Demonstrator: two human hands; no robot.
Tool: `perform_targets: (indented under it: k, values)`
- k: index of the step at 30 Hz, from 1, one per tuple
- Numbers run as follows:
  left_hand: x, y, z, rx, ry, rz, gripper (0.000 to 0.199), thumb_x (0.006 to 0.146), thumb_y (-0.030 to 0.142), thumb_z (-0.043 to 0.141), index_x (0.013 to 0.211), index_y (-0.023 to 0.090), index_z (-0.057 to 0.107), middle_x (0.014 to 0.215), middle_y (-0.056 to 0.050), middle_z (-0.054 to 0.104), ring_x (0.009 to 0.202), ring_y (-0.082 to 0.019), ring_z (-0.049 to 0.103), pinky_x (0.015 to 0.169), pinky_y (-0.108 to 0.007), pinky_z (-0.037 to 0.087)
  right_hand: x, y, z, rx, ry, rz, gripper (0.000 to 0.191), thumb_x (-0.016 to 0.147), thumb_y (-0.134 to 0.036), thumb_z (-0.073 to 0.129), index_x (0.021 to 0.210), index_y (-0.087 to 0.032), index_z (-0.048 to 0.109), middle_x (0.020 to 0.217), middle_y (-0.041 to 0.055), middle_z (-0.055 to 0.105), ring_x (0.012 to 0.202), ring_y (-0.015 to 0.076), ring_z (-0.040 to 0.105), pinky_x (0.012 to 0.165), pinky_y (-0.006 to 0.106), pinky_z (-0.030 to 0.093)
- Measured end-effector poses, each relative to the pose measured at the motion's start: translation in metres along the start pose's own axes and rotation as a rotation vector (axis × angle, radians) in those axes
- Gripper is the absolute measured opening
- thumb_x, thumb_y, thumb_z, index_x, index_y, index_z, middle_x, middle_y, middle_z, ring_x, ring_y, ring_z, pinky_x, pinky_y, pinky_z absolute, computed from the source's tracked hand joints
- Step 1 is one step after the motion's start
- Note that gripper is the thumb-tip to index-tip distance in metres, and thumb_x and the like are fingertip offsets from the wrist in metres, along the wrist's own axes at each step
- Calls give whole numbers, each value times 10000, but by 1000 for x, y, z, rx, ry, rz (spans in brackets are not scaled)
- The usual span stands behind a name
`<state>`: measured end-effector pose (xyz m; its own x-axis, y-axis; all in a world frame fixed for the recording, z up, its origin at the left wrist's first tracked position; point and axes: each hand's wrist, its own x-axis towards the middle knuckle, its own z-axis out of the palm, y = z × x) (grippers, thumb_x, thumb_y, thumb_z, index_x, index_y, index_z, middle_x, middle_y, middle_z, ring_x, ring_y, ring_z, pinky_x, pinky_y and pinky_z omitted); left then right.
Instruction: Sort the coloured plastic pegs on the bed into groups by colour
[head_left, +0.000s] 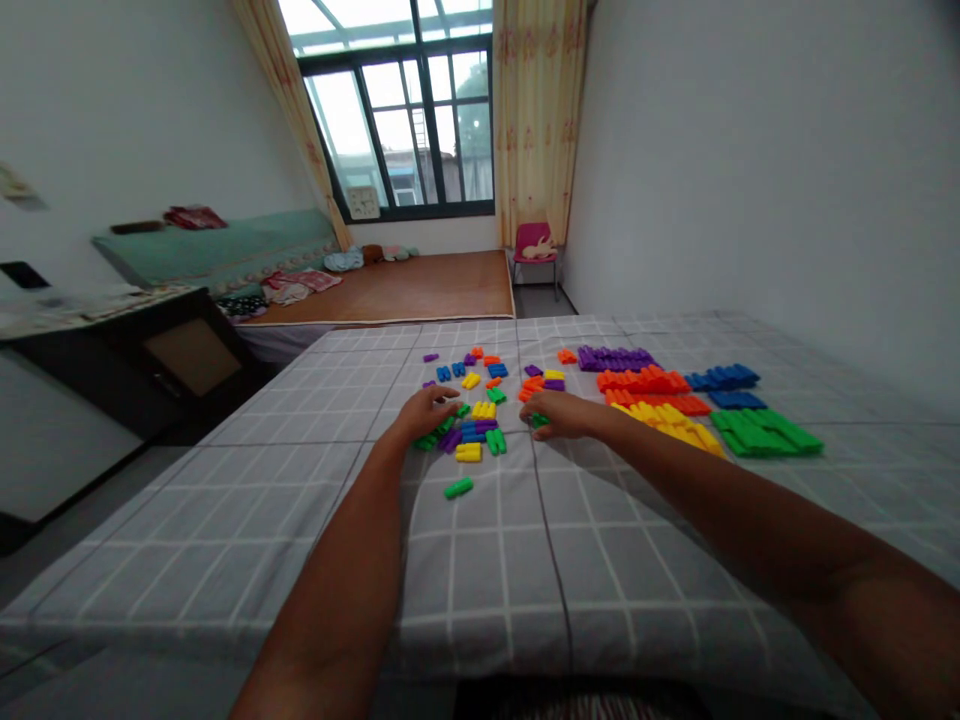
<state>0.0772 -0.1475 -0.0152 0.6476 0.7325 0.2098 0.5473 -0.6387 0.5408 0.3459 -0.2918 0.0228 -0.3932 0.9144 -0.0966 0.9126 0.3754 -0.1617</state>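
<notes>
On the tabletop (495,575), left of the central yellow blocks (484,411), loose green blocks (429,440) lie under the left hand (426,413); right of them, a green piece (539,421) sits at the right hand (561,413). At this size I cannot tell whether either grip is clamped or apart. A sideways-drifting right forearm (720,485) could knock the yellow row (671,427), farther right, crooked. Well left of those blocks, a closed cabinet (191,362) hides its contents.
</notes>
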Motion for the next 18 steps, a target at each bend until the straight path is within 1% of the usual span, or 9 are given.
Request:
perform_targets:
  k: [1,3,5,8,10,12,14,16,18]
  values:
    - [1,1,0,21,-27,12,471,759,501,613,1092,182,714,1067,-101,702,936,-241,651,802,-325,519,-4,-1,1,-11,24,0,300,764,-248,724,1048,-158,690,1069,114,702,979,237,632,781,269,418]
    - [2,1,1,67,-60,28,502,713,533,649,1078,195,717,1044,-92,707,904,-250,656,804,-343,520,-11,-5,5,-18,79,31,341,795,-253,704,1118,-149,665,1109,137,687,1013,248,624,808,288,423]
    - [5,-2,2,96,-52,35,492,695,512,655,1073,202,716,1047,-86,706,896,-254,656,819,-360,519,-18,-8,9,-12,120,65,377,815,-301,695,1158,-154,643,1127,139,681,1017,248,623,808,297,430]
    - [9,-8,3,76,-57,61,472,696,469,624,1075,200,708,1102,-80,695,960,-256,649,857,-358,517,-27,-10,14,-10,156,43,317,843,-326,666,1116,-164,658,1113,120,686,1025,237,616,837,306,427]
    - [11,-10,3,52,-76,65,483,693,463,610,1084,195,702,1126,-78,693,1008,-257,642,883,-352,513,-33,-8,15,10,142,-1,323,829,-322,683,1107,-158,665,1128,118,681,1047,240,609,872,316,422]
    - [10,-10,2,41,-84,45,503,688,473,611,1094,190,697,1141,-84,689,1027,-262,639,898,-355,510,-40,-5,13,59,103,-18,403,763,-301,749,1126,-151,659,1176,122,666,1067,244,607,877,310,427]
    - [8,-6,1,32,-83,28,507,680,477,619,1089,189,699,1149,-88,687,1033,-265,637,913,-366,505,-46,-3,9,110,66,27,456,717,-242,778,1146,-150,652,1193,119,664,1034,231,629,836,283,441]
    - [6,-1,0,19,-76,19,493,669,472,633,1071,196,706,1145,-82,691,1038,-267,634,925,-375,499,-51,-2,4,159,36,100,455,727,-216,760,1164,-164,646,1130,95,697,950,206,660,774,256,447]
    - [4,4,-1,9,-70,2,486,657,467,644,1057,200,711,1132,-75,696,1029,-267,636,922,-380,501,-54,-3,1,204,18,155,442,767,-288,732,1186,-187,637,1041,66,726,889,198,673,733,250,447]
